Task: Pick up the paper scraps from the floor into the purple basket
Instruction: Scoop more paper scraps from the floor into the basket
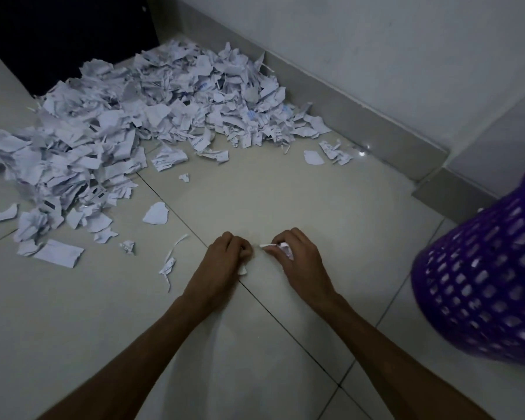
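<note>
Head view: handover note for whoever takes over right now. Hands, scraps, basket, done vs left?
Left hand: low over the floor, fingers curled on a small white paper scrap that shows below the knuckles.
Right hand: grip on crumpled white paper bits, with a thin white sliver pinched at the fingertips.
Purple perforated plastic basket: at the right edge, beside the right forearm; white paper shows through its holes.
Large heap of torn white paper scraps: far left, along the grey baseboard. Loose pieces lie across the tiled floor.
Done: a few scraps in hand, some binned.
Left: nearly everything, heap included.
</note>
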